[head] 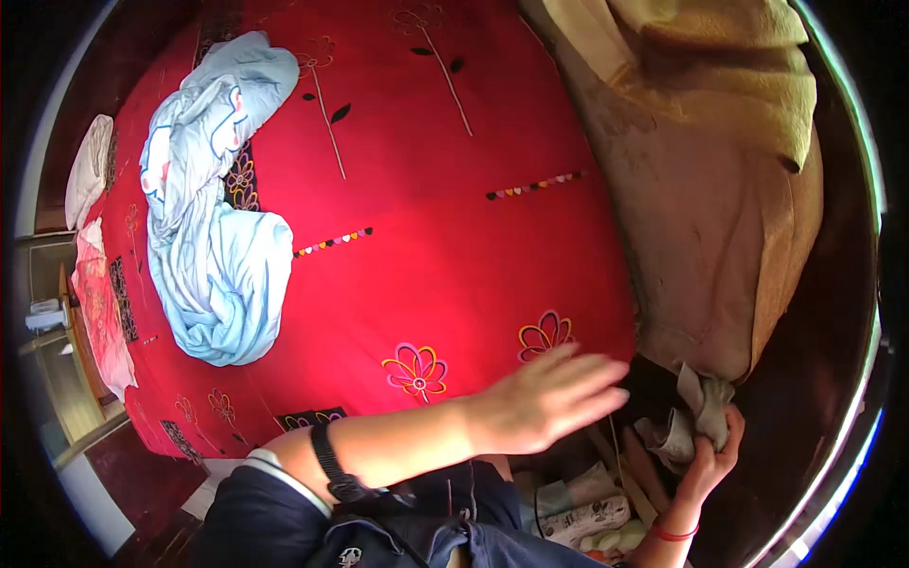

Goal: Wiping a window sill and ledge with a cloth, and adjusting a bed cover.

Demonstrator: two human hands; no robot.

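My left hand [557, 401] is over the near right corner of a red flowered bedsheet [426, 277]. It holds nothing and is slightly blurred, its fingers stretched toward the right. At lower right my right hand [717, 451] grips a crumpled grey cloth [699, 419]. This cloth hangs just below the near corner of a brown cloth-covered surface [682, 234] beside the bed. A light blue quilt [220, 277] with printed figures lies bunched on the left of the red sheet.
A golden-brown cloth [731, 92] is draped over the far end of the brown surface. Near my legs sits a patterned white package [586, 518]. Along the bed's left edge are a pink-red cloth [103, 305] and a white pillow-like bundle [89, 170].
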